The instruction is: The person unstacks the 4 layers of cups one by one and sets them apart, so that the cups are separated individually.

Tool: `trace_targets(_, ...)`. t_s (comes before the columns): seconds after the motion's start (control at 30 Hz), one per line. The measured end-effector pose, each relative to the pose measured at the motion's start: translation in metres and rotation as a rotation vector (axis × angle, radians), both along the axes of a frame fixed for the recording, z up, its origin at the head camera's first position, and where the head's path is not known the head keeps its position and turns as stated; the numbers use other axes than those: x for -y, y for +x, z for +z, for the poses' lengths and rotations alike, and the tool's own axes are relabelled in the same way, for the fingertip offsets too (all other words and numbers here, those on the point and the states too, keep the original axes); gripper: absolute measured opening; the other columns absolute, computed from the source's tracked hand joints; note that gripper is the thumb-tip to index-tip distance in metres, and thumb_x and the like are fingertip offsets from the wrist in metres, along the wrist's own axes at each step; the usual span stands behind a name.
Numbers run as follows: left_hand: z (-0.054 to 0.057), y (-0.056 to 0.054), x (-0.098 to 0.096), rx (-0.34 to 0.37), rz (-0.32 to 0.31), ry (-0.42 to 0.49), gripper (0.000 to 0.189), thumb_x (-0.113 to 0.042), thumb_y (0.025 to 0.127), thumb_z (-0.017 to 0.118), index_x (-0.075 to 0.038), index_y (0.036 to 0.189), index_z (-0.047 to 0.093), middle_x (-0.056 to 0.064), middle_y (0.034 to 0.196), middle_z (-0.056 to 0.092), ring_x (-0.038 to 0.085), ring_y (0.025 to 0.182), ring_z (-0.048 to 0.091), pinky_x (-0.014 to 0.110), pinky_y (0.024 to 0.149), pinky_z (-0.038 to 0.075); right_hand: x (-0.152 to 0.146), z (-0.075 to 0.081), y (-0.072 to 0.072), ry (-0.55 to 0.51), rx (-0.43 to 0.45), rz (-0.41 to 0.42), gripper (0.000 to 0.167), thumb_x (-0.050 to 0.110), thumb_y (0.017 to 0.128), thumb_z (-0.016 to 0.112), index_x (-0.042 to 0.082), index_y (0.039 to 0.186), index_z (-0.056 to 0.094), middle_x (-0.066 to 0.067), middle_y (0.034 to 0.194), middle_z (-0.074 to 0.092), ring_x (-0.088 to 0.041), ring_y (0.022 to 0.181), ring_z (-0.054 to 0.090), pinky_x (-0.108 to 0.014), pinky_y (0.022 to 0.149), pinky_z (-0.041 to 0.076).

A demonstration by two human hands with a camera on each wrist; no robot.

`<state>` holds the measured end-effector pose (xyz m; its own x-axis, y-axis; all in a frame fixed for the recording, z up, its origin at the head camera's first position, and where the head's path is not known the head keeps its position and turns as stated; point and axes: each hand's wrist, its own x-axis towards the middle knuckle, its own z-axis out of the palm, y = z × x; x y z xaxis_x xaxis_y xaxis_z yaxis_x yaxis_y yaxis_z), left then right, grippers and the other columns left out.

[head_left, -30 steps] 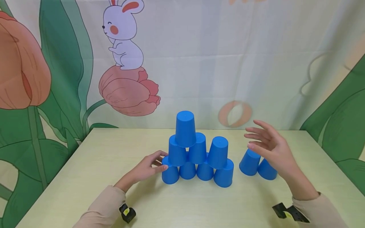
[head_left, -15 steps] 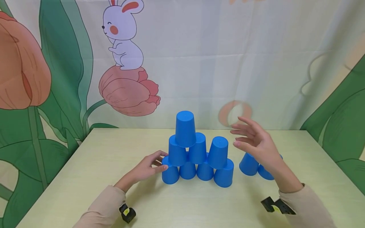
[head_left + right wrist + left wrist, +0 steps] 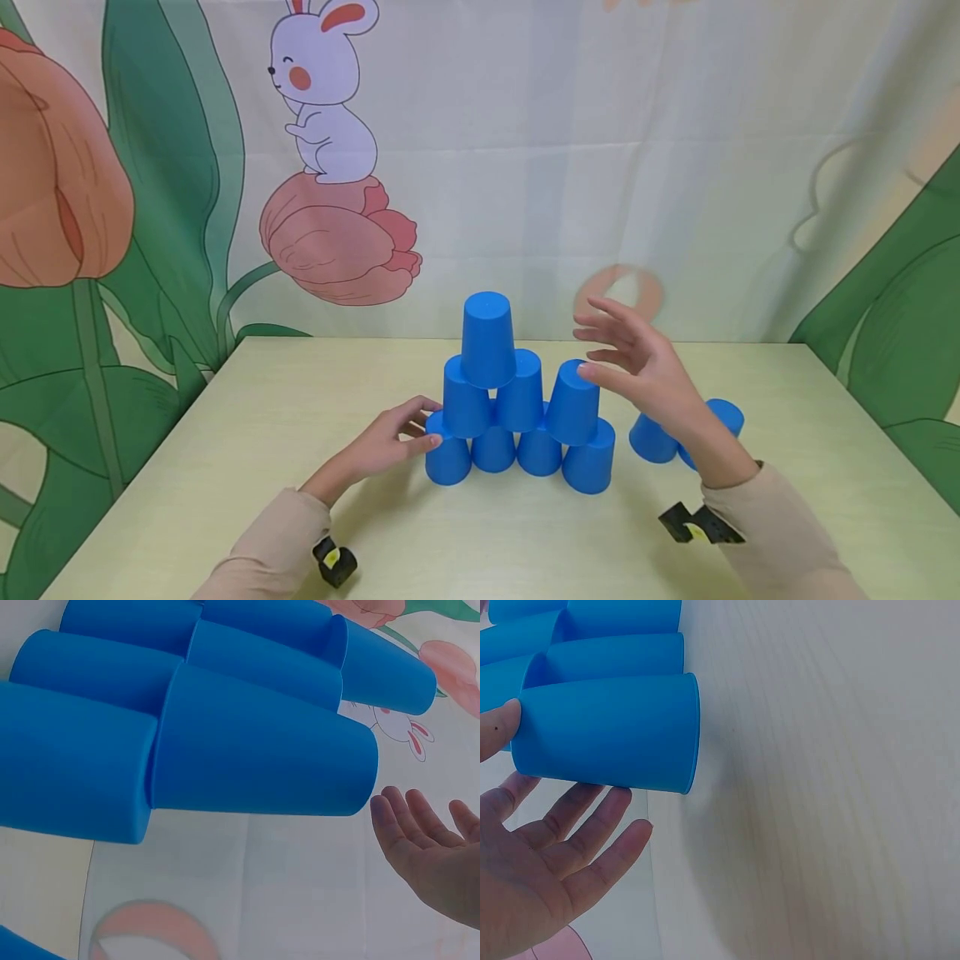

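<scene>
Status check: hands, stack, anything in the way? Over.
Left hand touching bottom-left cup. Right hand empty, near middle-row right cup, contact unclear. Stack upright, four-three-one. Two loose cups off right, partly behind right arm.

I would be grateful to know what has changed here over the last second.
The right hand has moved to the person's left, from by the two separate cups toward the second-row right-end cup, and holds nothing. Nothing was taken hold of or let go. The left hand stayed at the bottom-row left-end cup, and every cup kept its place.
</scene>
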<state>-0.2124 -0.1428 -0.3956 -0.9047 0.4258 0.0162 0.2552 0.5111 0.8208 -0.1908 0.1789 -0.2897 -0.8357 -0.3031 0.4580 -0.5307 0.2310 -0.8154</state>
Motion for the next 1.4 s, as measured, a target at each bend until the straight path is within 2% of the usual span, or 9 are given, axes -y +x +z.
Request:
trace_targets(0.2,0.000,0.000,0.000,0.002,0.000,-0.002,0.045,-0.030,0.086,0.062,-0.009,0.123,0.048,0.011,0.112,0.057,0.028,0.100,0.056,0.041,0.080,0.049,0.007,0.003,-0.005,-0.008,0.009,0.020,0.064,0.009,0.084,0.064,0.013,0.139,0.033,-0.010,0.131,0.048,-0.024,0.116,0.048,-0.044,0.093,0.041)
trace_targets(0.37,-0.001,-0.001,0.000,0.002,0.004,-0.002,0.045,-0.031,0.086,0.062,-0.009,0.123,0.048,0.011,0.112,0.057,0.028,0.100,0.056,0.041,0.080,0.049,0.014,0.005,-0.011,-0.023,0.007,0.051,0.064,0.009,0.084,0.063,0.014,0.140,0.033,-0.009,0.133,0.046,-0.024,0.117,0.047,-0.048,0.093,0.039)
trace_targets(0.57,-0.002,-0.001,0.000,0.004,0.002,0.000,0.045,-0.031,0.086,0.062,-0.009,0.123,0.048,0.011,0.112,0.057,0.028,0.100,0.056,0.041,0.080,0.049,0.023,0.008,-0.016,-0.037,0.018,0.080,0.064,0.011,0.084,0.063,0.014,0.140,0.032,-0.009,0.134,0.045,-0.023,0.118,0.047,-0.047,0.094,0.039)
trace_targets(1.1,-0.001,-0.001,0.000,0.009,0.004,-0.001,0.045,-0.029,0.086,0.062,-0.008,0.123,0.048,0.012,0.112,0.057,0.029,0.100,0.056,0.041,0.079,0.049,0.044,0.013,-0.026,-0.013,0.041,0.092,0.068,0.014,0.083,0.064,0.016,0.141,0.030,-0.008,0.135,0.044,-0.022,0.118,0.047,-0.046,0.094,0.039)
trace_targets(1.4,0.000,-0.001,0.000,0.009,0.006,-0.008,0.045,-0.030,0.086,0.062,-0.009,0.123,0.048,0.011,0.112,0.057,0.028,0.100,0.056,0.041,0.079,0.049,0.054,0.011,-0.032,0.000,0.026,0.103,0.067,0.017,0.082,0.065,0.017,0.141,0.031,-0.008,0.135,0.044,-0.024,0.117,0.047,-0.046,0.093,0.040)
